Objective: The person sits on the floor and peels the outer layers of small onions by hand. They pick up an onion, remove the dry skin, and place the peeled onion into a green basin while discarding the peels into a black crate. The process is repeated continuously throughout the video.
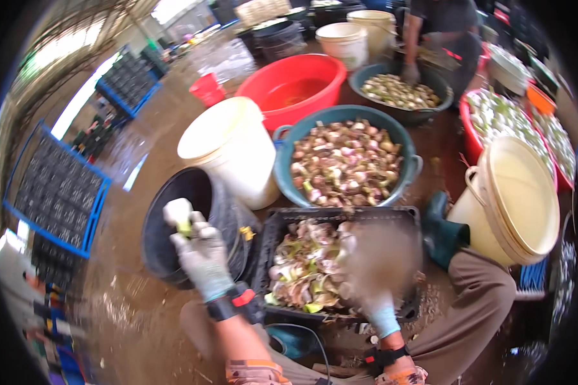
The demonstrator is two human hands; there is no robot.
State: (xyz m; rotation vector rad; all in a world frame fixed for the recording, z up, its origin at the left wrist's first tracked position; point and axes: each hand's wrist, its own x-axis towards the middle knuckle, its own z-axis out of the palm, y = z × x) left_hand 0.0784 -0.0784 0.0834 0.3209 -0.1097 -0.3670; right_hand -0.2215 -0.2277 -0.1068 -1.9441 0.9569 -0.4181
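My left hand (202,255), in a pale knit glove, holds a peeled white bulb with a short green stem (178,214) over the mouth of a black bucket (197,187). Over the right part of a black plastic crate (265,269) is my right hand (383,288), gloved too and mostly hidden by a blurred patch, so its fingers do not show. Peeled-off bulb skins and leaves (313,269) lie in the crate. Just beyond it, a teal tub (284,163) holds many unpeeled pinkish bulbs (347,163).
A white bucket (231,154) stands behind the black one, near a red basin (294,86). A pale yellow bucket (520,202) leans beside my knee and green boot (443,236). Across from me a person (443,43) reaches into another tub (400,103). Red tubs of white bulbs (505,120) stand right.
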